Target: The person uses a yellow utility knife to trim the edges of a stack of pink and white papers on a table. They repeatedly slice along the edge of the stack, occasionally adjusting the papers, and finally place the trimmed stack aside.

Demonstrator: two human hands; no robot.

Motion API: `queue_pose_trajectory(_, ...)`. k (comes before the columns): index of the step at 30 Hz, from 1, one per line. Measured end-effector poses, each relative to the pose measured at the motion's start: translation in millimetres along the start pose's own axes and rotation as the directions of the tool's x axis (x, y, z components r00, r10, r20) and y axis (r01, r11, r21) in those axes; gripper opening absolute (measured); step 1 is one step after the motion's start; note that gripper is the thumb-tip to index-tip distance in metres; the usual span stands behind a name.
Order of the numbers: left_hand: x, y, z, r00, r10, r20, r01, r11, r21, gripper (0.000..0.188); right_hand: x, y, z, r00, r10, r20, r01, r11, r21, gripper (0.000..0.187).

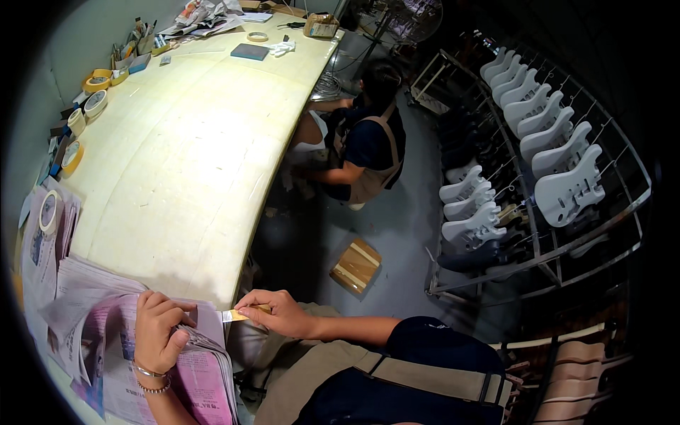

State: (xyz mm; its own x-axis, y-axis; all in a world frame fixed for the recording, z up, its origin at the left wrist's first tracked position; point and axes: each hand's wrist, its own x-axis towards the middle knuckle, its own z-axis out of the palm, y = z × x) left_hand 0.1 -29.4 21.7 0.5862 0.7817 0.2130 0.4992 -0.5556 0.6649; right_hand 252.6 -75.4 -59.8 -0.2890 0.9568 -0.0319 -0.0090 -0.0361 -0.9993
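Observation:
My right hand (278,314) is closed round a yellow utility knife (244,314). Its blade points left and meets the edge of a thick stack of pink and white newspapers (203,379) at the near end of the table. My left hand (161,327), with bracelets at the wrist, grips the upper newspaper sheets just left of the blade, its fingers bent over them. Some sheets curl up to the left of that hand. More newspapers (65,223) lie along the table's left side, with a roll of masking tape (49,212) on top.
The pale table (177,156) carries tape rolls (95,103) along its left edge and a blue-grey block (249,52) farther back. A co-worker (368,138) crouches beside it. A wooden board (356,265) lies on the floor; white guitar bodies (567,184) hang from a rack at right.

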Motion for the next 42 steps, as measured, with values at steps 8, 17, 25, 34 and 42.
queue_pose_trajectory(8,1.1,-0.3,1.5,1.0,-0.01,0.004,0.01,1.0,0.005,0.061,-0.3,-0.6,0.7,1.0,-0.014,-0.003,0.014,1.0,-0.005,0.015)
queue_pose_trajectory(17,0.5,-1.9,1.7,1.0,-0.021,0.009,0.021,1.0,0.01,0.061,0.0,-0.8,1.2,1.0,-0.005,0.003,0.005,1.0,-0.024,0.015)
queue_pose_trajectory(25,0.9,1.5,0.6,1.0,-0.024,0.005,0.024,0.999,0.021,0.064,-1.0,-1.7,-0.9,1.0,0.013,0.009,-0.013,1.0,-0.005,0.015)
queue_pose_trajectory(34,-1.8,-2.1,-0.2,0.999,-0.012,0.035,0.011,0.999,0.033,0.066,-0.6,-2.8,-2.7,1.0,0.005,-0.015,-0.006,0.998,-0.057,0.015)
queue_pose_trajectory(42,-3.0,-10.7,-9.7,0.996,0.048,0.079,-0.051,0.998,0.033,0.054,2.5,-12.9,0.2,0.986,0.093,-0.141,-0.111,0.986,-0.126,0.011)
